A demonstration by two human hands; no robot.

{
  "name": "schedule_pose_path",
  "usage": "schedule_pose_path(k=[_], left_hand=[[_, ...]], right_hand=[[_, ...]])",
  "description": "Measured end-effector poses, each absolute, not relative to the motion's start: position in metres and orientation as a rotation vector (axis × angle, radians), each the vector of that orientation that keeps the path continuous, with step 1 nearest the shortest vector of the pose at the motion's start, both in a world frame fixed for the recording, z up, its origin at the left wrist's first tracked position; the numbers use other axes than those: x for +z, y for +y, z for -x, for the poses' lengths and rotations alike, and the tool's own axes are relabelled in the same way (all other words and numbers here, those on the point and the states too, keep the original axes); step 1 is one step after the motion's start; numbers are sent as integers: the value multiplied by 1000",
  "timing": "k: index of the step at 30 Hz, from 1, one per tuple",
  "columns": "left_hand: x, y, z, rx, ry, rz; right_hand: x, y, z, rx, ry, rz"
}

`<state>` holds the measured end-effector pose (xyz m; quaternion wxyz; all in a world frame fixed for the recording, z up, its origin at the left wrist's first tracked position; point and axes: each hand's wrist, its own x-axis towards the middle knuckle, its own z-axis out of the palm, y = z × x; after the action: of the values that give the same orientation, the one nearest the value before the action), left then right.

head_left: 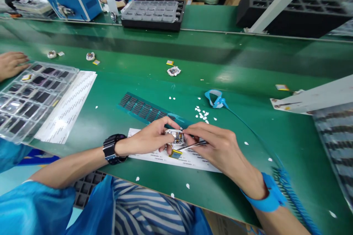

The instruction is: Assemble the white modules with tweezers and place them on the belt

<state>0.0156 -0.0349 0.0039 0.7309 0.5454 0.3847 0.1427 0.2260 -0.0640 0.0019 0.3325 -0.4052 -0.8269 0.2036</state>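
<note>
My left hand (149, 140) pinches a small white electronic module (174, 136) just above a white paper sheet (193, 159) on the green bench. A small yellow-edged battery (175, 153) hangs below the module. My right hand (220, 147) meets it from the right and grips thin metal tweezers (193, 145) whose tips touch the module. A black watch sits on my left wrist, a blue strap on my right.
A clear tray of dark parts (30, 95) and a label sheet (68, 106) lie left, with another person's hand (11, 64) at its far edge. A blue strip of dark pads (146, 110), loose modules (173, 70), white scraps and a blue cord (217, 100) lie beyond.
</note>
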Motion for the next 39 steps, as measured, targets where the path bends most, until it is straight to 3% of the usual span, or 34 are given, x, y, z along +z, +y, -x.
schedule_pose_path(k=[14,23,32,39], left_hand=[[0,-33,-17,370,822,-1084],[3,-32,-18,376,835,-1063],[1,-32,-18,389,826,-1045],[-6,-37,-20,520,838,-1130]], right_hand=[[-2,-62,-230,340,-2026,1143],[-7,-62,-226,285,-2174,939],[-10,-61,-224,333,-2198,1083],[-6,-61,-222,180,-2073,1114]])
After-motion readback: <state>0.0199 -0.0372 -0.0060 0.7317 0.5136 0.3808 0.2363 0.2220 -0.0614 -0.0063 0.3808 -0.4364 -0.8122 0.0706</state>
